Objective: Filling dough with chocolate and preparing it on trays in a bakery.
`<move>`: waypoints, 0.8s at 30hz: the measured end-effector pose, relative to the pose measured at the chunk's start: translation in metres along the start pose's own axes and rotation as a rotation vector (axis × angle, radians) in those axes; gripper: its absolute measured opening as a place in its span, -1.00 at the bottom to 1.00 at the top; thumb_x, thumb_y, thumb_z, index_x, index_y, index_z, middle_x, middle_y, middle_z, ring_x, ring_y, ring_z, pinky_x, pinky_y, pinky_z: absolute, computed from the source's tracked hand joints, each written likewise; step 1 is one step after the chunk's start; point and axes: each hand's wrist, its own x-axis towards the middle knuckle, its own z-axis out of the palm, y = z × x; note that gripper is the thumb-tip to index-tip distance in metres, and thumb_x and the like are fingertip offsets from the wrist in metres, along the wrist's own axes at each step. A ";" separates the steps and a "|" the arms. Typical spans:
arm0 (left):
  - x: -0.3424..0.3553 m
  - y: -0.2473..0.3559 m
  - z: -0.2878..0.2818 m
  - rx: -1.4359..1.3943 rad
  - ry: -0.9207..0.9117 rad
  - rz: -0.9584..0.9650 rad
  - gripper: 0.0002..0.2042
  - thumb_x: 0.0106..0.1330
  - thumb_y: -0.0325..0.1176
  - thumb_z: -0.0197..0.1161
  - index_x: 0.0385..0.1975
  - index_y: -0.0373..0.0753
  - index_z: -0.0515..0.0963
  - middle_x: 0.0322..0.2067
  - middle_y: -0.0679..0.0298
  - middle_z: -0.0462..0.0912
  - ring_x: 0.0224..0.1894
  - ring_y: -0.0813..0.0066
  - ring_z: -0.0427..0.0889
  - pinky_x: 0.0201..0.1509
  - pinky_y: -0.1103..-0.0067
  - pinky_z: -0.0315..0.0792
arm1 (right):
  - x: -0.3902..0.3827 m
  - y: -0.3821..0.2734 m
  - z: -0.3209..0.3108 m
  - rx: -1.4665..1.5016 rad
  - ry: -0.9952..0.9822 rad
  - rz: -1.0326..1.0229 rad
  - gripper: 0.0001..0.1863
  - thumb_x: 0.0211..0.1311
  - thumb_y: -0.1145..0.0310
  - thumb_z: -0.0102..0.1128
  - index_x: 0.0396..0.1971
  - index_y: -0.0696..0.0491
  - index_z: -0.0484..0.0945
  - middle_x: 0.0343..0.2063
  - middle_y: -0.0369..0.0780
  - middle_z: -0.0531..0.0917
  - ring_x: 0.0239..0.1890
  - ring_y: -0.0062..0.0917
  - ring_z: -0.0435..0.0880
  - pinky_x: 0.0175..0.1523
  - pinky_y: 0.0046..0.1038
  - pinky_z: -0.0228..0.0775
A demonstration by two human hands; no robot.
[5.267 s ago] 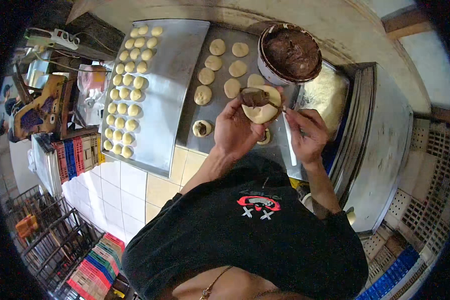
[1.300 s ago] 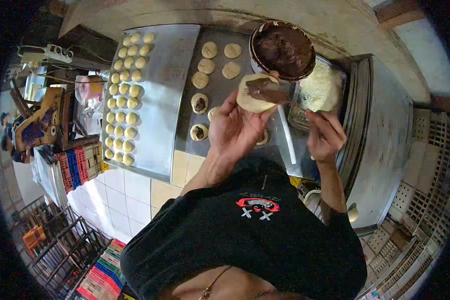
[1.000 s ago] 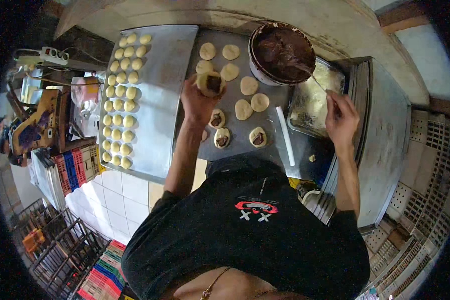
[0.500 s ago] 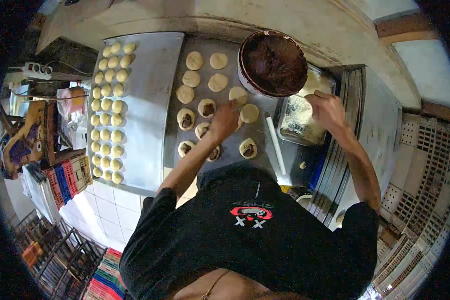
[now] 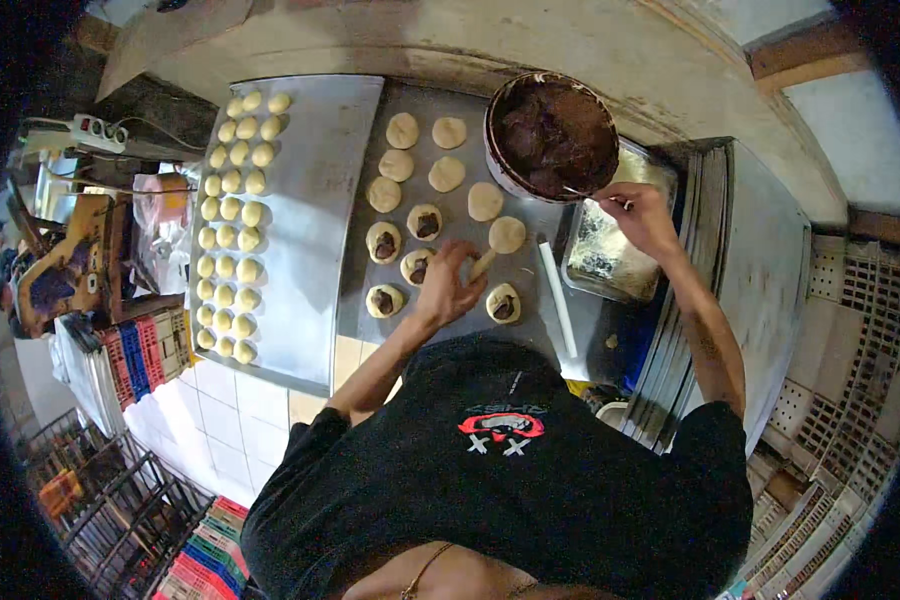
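Observation:
My left hand (image 5: 448, 287) is over the metal work surface, its fingertips closed on the edge of a flat dough round (image 5: 483, 264) that looks tipped up; the hand covers part of it. Between the fingers of my right hand (image 5: 642, 214) is a thin utensil (image 5: 576, 191), whose tip reaches into a round tub (image 5: 489, 150) of dark brown filling (image 5: 550, 135). Its working end is hidden in the filling. Around my left hand lie dough rounds topped with brown filling (image 5: 427, 224), and plain flattened rounds (image 5: 447, 174) spread farther away.
Rows of small dough balls (image 5: 230, 209) sit on a metal tray (image 5: 315, 200) at the left. A white rolling pin (image 5: 557, 300) lies right of the dough. Beside the tub stands a metal pan (image 5: 615, 262) with pale residue. Stacked trays (image 5: 692, 270) stand farther right.
My left hand has drawn nearer to me, onto the dough round. My right hand has moved slightly left, and the utensil tip now shows at the filling. The view has shifted a little.

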 end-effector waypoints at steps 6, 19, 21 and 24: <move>0.001 0.072 -0.027 -1.594 0.051 -0.675 -0.57 0.41 -0.21 -0.08 0.16 -0.36 0.32 0.10 0.04 0.46 0.12 0.14 0.47 0.13 0.34 0.42 | -0.048 -0.056 -0.003 0.516 0.192 0.014 -0.88 0.13 0.48 0.31 -0.32 0.15 0.67 -0.46 -0.27 0.68 -0.40 -0.67 0.57 -0.26 -0.58 0.41; 0.014 0.162 -0.056 -2.366 -0.033 -0.410 -0.52 0.38 -0.27 -0.17 0.25 -0.39 0.20 0.29 -0.02 0.23 0.37 0.15 0.17 0.45 0.28 0.00 | -0.134 -0.116 0.044 0.100 0.782 -0.340 -0.82 0.04 0.68 0.26 -0.32 0.20 0.68 -0.45 -0.15 0.65 -0.40 -0.46 0.65 -0.27 -0.54 0.45; 0.011 0.145 -0.057 -2.400 -0.007 -0.380 -0.53 0.39 -0.29 -0.18 0.25 -0.40 0.20 0.28 -0.03 0.24 0.36 0.14 0.18 0.45 0.27 0.00 | -0.141 -0.106 0.049 0.107 0.782 -0.332 -0.78 -0.01 0.69 0.26 -0.31 0.17 0.68 -0.44 -0.16 0.65 -0.40 -0.46 0.65 -0.26 -0.54 0.47; 0.010 0.127 -0.071 -2.359 0.092 -0.315 -0.55 0.41 -0.30 -0.19 0.23 -0.40 0.21 0.26 -0.05 0.26 0.33 0.12 0.22 0.43 0.26 0.06 | -0.144 -0.096 0.044 0.109 0.796 -0.316 -0.74 -0.05 0.69 0.26 -0.30 0.13 0.69 -0.43 -0.17 0.65 -0.40 -0.46 0.66 -0.24 -0.55 0.49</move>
